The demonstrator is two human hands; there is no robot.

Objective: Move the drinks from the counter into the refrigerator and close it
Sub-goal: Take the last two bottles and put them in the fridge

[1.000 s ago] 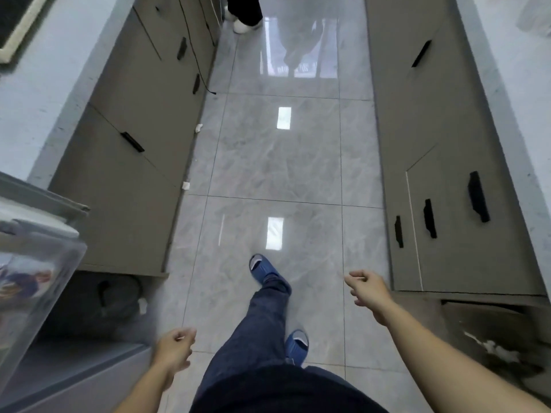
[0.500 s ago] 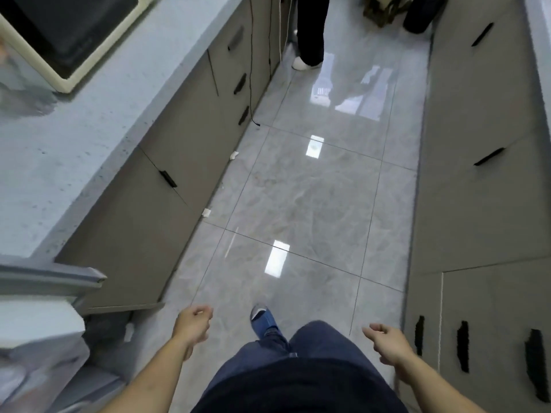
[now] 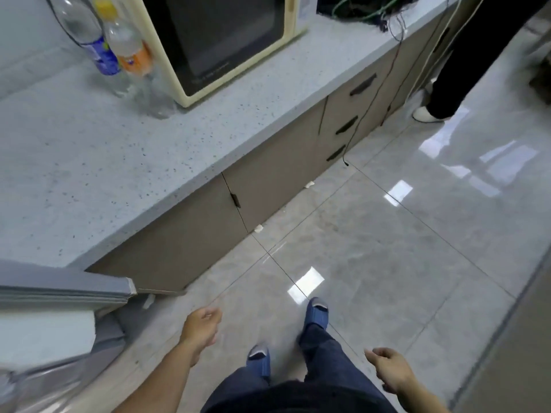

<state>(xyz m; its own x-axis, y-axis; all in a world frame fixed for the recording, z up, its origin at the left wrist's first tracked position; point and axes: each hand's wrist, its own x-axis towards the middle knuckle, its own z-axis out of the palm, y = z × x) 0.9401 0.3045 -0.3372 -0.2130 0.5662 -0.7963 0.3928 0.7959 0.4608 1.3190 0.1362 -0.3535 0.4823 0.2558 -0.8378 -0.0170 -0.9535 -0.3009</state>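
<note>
Head view, 2 bottles [image 3: 119, 52] on counter [image 3: 125, 162], 2 hands empty

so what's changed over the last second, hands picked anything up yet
No. The view has swung left and up from the floor to the counter, bringing two bottles beside the microwave into sight. Both the left hand and right hand stay empty, loosely curled. The refrigerator door remains open.
</note>
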